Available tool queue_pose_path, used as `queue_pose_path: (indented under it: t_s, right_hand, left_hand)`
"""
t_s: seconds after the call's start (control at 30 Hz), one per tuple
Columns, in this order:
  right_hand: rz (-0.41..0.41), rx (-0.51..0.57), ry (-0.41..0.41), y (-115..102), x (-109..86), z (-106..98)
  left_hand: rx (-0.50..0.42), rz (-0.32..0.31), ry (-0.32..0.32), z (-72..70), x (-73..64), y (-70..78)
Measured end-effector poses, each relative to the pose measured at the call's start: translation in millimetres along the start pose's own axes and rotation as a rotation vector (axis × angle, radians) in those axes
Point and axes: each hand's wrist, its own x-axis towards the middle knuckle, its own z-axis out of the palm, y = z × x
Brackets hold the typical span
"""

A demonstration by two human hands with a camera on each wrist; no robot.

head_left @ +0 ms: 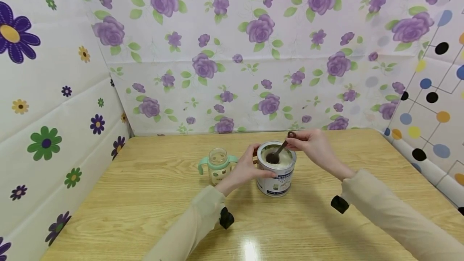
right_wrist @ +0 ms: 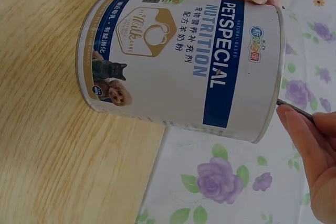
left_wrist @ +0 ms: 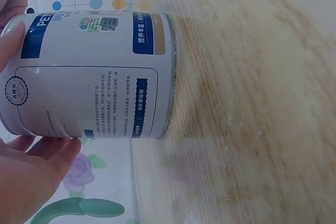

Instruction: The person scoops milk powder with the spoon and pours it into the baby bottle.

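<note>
A white milk powder can (head_left: 274, 184), printed PETSPECIAL NUTRITION (right_wrist: 218, 72), stands upright on the table with its top open and pale powder inside. My left hand (head_left: 246, 169) grips it near the rim, thumb in front and fingers around the far side. In the left wrist view, the fingers (left_wrist: 65, 153) press on the can's wall. My right hand (head_left: 313, 146) pinches the ringed handle of a dark brown spoon (head_left: 282, 147). The spoon's bowl rests at the powder, inside the rim. Just left of the can is a clear baby bottle (head_left: 218, 157) with green handles.
The wooden table (head_left: 145, 180) runs back to a flowered cloth wall (head_left: 232, 88). Another patterned cloth (head_left: 72, 132) bounds the left side, and a dotted one (head_left: 427, 132) the right. My left forearm passes in front of the bottle's lower right.
</note>
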Motion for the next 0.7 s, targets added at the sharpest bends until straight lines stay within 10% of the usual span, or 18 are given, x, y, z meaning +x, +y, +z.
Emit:
queue_pose_path:
  t_s: [0.7]
  right_hand:
    - [0.087, 0.077, -0.289, -4.0, 11.2, -1.6]
  left_hand:
    - [0.022, -0.006, -0.001, -1.4, -0.2, 3.9]
